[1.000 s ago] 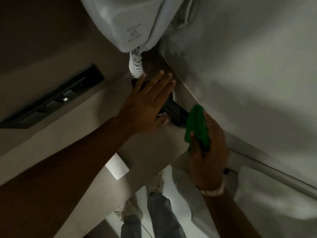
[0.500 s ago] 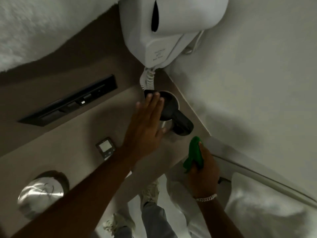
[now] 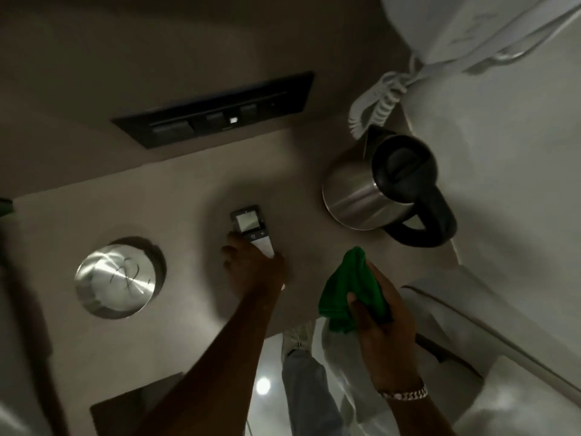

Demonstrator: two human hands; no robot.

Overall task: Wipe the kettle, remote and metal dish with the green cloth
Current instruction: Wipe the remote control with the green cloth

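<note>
A dim beige tabletop (image 3: 188, 309) carries the round metal dish (image 3: 115, 281) at left and steel kettle (image 3: 382, 190) at right. Between them, the left hand (image 3: 251, 269) closes on the remote (image 3: 254, 229) — the right hand (image 3: 382, 313) clutches the bunched green cloth (image 3: 349, 291) above the tabletop.

Left arm enters from the lower centre of my view and reaches forward, forearm bare, wrist roughly straight. Left hand (image 3: 251, 267) is palm down, fingers curled onto the near end of the remote (image 3: 253, 229); the knuckles face me, so I cannot see the fingertips closing.

Right arm comes up from the lower right, forearm bare, a metal bracelet (image 3: 405, 394) at the wrist. Right hand (image 3: 382, 313) is raised off the surface, fingers wrapped around the bunched green cloth (image 3: 349, 287), thumb pressed across the front of it. The two hands are near each other but apart.
</note>
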